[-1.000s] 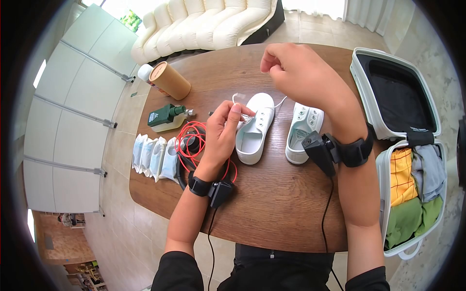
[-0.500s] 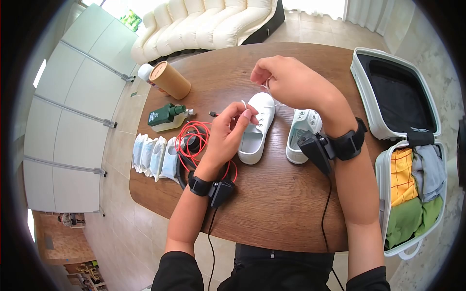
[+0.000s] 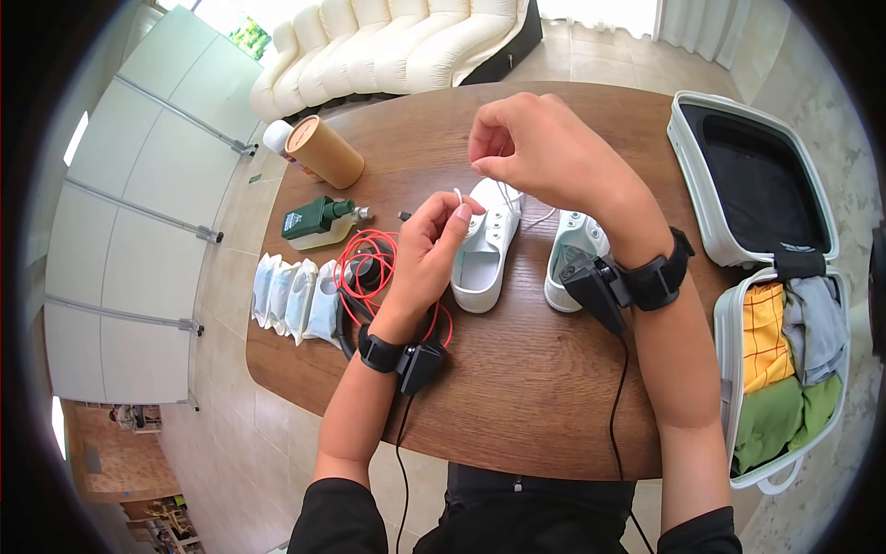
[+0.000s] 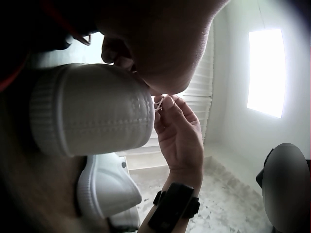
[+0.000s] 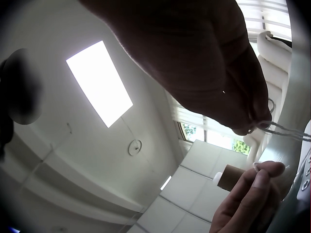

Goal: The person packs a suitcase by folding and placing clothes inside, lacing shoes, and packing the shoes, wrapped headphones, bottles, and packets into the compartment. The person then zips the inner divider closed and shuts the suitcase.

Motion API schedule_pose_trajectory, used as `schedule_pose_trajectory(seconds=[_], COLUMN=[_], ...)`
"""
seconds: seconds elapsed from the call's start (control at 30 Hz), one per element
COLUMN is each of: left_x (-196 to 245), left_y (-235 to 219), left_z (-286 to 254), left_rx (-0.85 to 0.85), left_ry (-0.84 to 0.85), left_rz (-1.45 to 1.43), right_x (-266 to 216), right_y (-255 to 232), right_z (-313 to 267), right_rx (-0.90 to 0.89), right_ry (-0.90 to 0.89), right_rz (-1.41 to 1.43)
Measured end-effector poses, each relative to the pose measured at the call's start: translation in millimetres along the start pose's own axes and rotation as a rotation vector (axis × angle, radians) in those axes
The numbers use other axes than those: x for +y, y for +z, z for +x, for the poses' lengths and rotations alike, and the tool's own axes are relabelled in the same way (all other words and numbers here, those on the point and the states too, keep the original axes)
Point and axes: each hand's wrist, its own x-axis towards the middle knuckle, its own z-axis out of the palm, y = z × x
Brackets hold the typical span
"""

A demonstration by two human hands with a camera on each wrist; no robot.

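The white shoelace [image 3: 506, 196] runs from the eyelets of the left white shoe [image 3: 487, 245] up into both my grips: my right hand [image 3: 535, 152] hangs above the shoe's toe with thumb and forefinger pinched tight on one strand, the other fingers curled in, while my left hand [image 3: 426, 254] sits at the shoe's near side, its fingertips closed on the other lace end, which pokes up just past my thumb. The shoe stands upright on the brown desk [image 3: 517, 388], directly under and between my two hands. Its partner, the second white shoe [image 3: 570, 254], stands just beyond my right wrist, close beside the first but not touching it. Under my left wrist lies a coil of red cable [image 3: 365, 268] over black headphones [image 3: 346, 328]. Further out from my left hand lie a row of wipe packets [image 3: 291, 300], a green bottle [image 3: 316, 222] and a cardboard tube [image 3: 323, 152]. Well off to my right hand's outer side an open suitcase [image 3: 766, 277] holds folded clothes.
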Motion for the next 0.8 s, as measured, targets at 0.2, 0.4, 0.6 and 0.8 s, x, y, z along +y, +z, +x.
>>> schedule_pose_trajectory(seconds=[0.2, 0.4, 0.6, 0.8], left_x=[0.4, -3.5, -2.6, -1.2], left_y=[6.1, 3.8, 2.6, 1.8], left_z=[2.0, 3.7, 3.2, 2.9], left_rx=[0.083, 0.093, 0.112, 0.132], left_ry=[-0.019, 0.019, -0.008, -0.044], left_rz=[-0.099, -0.046, -0.033, -0.023], right_x=[2.4, -0.5, -1.2, 1.9], right_y=[4.3, 8.7, 7.5, 10.1], right_z=[0.9, 0.8, -0.2, 1.4], right_rx=[-0.156, -0.354, -0.337, -0.334], right_ry=[-0.003, 0.034, 0.029, 0.001], right_rz=[0.120, 0.180, 0.188, 0.167])
